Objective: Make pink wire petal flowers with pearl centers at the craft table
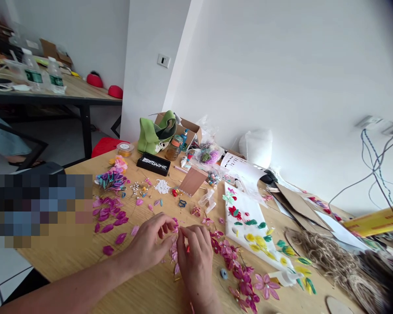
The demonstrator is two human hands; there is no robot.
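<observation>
Over the near middle of the wooden table, my left hand (150, 239) and my right hand (195, 257) almost meet at the fingertips. Both are closed in a pinch round a small pink flower spray (174, 253), whose pale petals show between and below the hands. My right fingers hide where they grip it. Loose magenta petals (108, 211) lie to the left of my left hand. To the right of my right hand rests a branch of finished magenta flowers (244, 279), with a small grey-blue spool (224, 274) next to it.
Yellow and green flower pieces lie on a white sheet (245, 226) at right, near a glue bottle (286, 278) and tangled twine (327, 253). Farther back are a black tray (153, 164), a jar (173, 148) and a green bag (157, 133). A blurred area covers the left edge.
</observation>
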